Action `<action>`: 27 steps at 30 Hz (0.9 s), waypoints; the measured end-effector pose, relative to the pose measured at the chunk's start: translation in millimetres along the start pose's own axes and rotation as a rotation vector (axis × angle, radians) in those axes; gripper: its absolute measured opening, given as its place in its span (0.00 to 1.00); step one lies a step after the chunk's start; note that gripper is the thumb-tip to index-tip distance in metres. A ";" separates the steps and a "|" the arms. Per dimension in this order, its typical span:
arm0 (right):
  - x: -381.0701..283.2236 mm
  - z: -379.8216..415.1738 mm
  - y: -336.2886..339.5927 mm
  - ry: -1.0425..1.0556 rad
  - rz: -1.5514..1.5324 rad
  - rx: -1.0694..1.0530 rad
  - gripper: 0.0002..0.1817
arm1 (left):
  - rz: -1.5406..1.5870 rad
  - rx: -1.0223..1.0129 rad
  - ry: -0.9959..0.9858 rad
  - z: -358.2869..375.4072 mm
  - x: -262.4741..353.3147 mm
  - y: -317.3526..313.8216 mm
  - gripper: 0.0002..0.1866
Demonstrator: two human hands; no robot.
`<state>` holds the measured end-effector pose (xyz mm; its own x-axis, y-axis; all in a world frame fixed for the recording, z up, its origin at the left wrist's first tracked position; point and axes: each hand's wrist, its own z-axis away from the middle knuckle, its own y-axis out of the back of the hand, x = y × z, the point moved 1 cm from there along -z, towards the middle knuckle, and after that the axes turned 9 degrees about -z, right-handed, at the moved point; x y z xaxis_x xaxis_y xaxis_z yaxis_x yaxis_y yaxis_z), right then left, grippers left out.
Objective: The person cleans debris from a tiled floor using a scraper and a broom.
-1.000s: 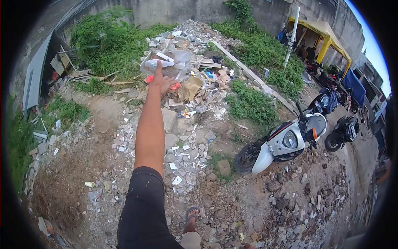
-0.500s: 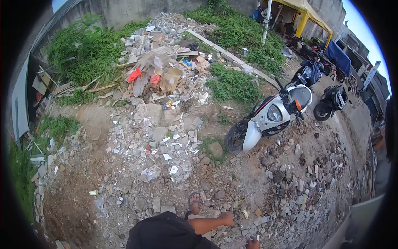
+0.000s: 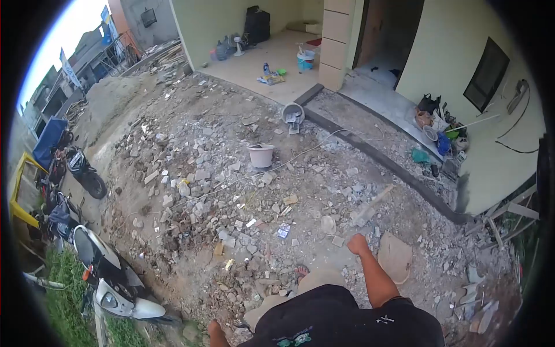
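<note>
My right hand (image 3: 357, 243) hangs in front of me over the rubble, fingers curled into a fist with nothing in it. Only a small part of my left hand (image 3: 213, 331) shows at the bottom edge, low beside my body, and its fingers cannot be made out. My sandalled foot (image 3: 301, 270) stands on broken stones just left of the right hand. A flat tan sack (image 3: 395, 257) lies on the ground just right of that hand.
Rubble covers the ground ahead, with a white bucket (image 3: 261, 155), a grey bucket (image 3: 292, 111) and a thin cable (image 3: 300, 153) across it. A concrete curb (image 3: 381, 159) borders a house porch. A white motorbike (image 3: 110, 283) and dark ones (image 3: 81, 168) stand at left.
The view has swung around from the rubbish heap and grass to the house side. The arm that was stretched out toward the heap a second ago has dropped to my side.
</note>
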<state>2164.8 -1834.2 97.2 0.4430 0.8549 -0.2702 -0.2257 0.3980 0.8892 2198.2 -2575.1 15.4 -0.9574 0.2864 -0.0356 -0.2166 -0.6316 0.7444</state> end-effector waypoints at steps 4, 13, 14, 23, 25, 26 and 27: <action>66.9 57.6 37.5 -0.376 -0.504 0.455 0.18 | -0.480 0.072 -0.252 90.5 69.4 -1.5 0.25; 67.1 -60.1 100.8 -0.383 -0.526 0.207 0.32 | -0.449 0.042 -0.624 262.3 379.9 -95.9 0.47; 48.8 -93.6 129.3 -0.288 -0.567 0.121 0.33 | -0.357 0.010 -0.687 299.6 414.6 -103.9 0.49; -80.5 -373.8 298.8 0.567 -0.584 0.597 0.34 | 0.348 -1.607 -0.614 587.7 783.4 -317.8 0.51; -2.2 -428.8 274.0 0.179 -0.463 0.473 0.36 | 0.460 -1.784 -0.438 660.1 816.2 -328.2 0.50; 51.9 -449.5 263.7 -0.153 -0.693 0.252 0.35 | 0.440 -1.640 -0.555 687.7 844.5 -320.0 0.49; 113.9 -453.7 273.1 -0.446 -0.563 -0.130 0.30 | 0.653 -1.720 -0.488 697.7 883.3 -325.6 0.47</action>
<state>1760.0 -1477.1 141.7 0.8277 0.3026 -0.4727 0.0516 0.7976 0.6010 1556.1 -1613.7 206.8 -0.8933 -0.3040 0.3310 -0.1173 -0.5534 -0.8246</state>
